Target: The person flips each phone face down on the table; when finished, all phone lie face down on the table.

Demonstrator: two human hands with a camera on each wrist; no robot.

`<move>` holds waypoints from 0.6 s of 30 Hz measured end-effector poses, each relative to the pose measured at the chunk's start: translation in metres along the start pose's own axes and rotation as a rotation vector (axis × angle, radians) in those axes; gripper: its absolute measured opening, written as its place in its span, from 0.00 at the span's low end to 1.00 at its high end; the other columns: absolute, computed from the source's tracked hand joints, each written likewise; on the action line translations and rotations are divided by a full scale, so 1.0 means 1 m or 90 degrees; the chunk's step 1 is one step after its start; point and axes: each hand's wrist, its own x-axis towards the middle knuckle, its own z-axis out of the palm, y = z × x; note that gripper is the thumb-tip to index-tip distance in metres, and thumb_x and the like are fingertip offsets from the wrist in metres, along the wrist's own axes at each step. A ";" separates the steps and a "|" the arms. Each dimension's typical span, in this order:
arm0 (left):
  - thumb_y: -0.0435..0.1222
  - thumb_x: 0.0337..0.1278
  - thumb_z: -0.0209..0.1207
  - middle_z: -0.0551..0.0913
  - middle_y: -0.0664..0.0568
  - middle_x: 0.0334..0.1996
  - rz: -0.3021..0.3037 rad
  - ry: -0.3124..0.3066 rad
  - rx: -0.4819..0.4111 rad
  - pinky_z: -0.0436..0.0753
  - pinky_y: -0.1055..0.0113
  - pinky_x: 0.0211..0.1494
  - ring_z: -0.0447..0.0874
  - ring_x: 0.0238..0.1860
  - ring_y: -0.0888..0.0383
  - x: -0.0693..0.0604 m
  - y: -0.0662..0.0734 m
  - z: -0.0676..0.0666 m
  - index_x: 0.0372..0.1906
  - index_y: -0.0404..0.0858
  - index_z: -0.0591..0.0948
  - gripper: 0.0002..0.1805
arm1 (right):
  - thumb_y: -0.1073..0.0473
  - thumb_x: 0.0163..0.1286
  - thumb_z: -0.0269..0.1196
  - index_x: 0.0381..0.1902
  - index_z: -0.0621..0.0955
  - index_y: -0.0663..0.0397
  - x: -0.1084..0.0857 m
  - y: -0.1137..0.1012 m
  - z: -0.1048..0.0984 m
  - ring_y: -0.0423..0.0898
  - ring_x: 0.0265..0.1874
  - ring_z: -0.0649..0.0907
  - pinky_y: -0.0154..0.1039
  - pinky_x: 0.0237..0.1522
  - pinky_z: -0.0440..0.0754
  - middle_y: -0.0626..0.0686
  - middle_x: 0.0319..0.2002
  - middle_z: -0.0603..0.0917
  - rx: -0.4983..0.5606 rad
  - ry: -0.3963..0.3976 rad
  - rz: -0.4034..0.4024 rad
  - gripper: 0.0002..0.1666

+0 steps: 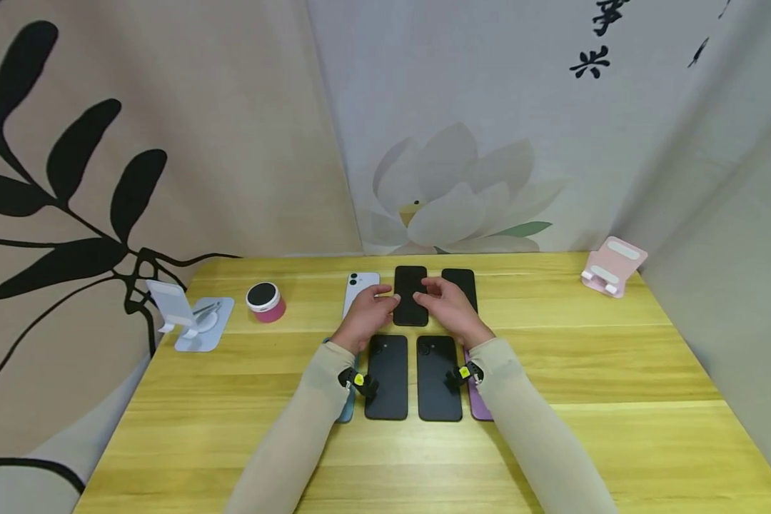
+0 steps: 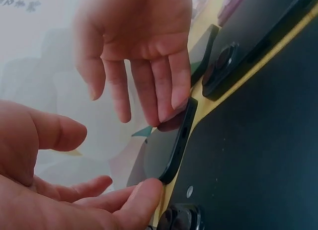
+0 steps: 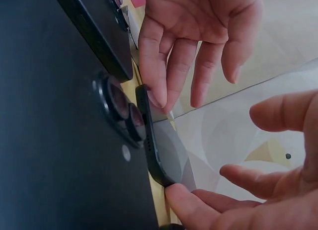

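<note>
A black phone [image 1: 411,296] lies screen up in the middle of the back row. My left hand [image 1: 365,314] touches its left edge with relaxed fingers, and my right hand [image 1: 452,312] touches the opposite edge. Both wrist views show fingertips against the edges of this phone [image 2: 171,145], with thumbs held away from it. Beside my left hand lies a white phone [image 1: 358,284], camera side up. Another black phone [image 1: 461,280] is partly hidden under my right hand.
Nearer the front lie two dark phones [image 1: 387,378] [image 1: 440,382], camera side up, with a blue phone [image 1: 348,408] and a purple phone [image 1: 479,402] partly under the forearms. Left stand a white phone stand [image 1: 205,335] and a pink jar [image 1: 268,310]; far right, a pink stand [image 1: 613,265].
</note>
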 end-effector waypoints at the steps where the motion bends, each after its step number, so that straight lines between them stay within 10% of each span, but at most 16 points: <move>1: 0.38 0.79 0.57 0.78 0.32 0.69 -0.001 0.001 0.000 0.79 0.44 0.73 0.78 0.70 0.39 0.000 0.000 0.000 0.76 0.29 0.67 0.30 | 0.49 0.78 0.63 0.77 0.70 0.60 0.000 0.000 0.000 0.61 0.74 0.74 0.58 0.72 0.76 0.65 0.76 0.71 0.001 0.001 0.000 0.37; 18: 0.28 0.74 0.58 0.79 0.34 0.66 0.034 0.025 -0.004 0.85 0.56 0.63 0.82 0.60 0.45 -0.001 0.001 0.002 0.75 0.28 0.71 0.28 | 0.50 0.79 0.63 0.72 0.77 0.58 -0.001 0.001 0.008 0.58 0.69 0.80 0.56 0.70 0.79 0.59 0.68 0.82 -0.077 -0.002 -0.034 0.30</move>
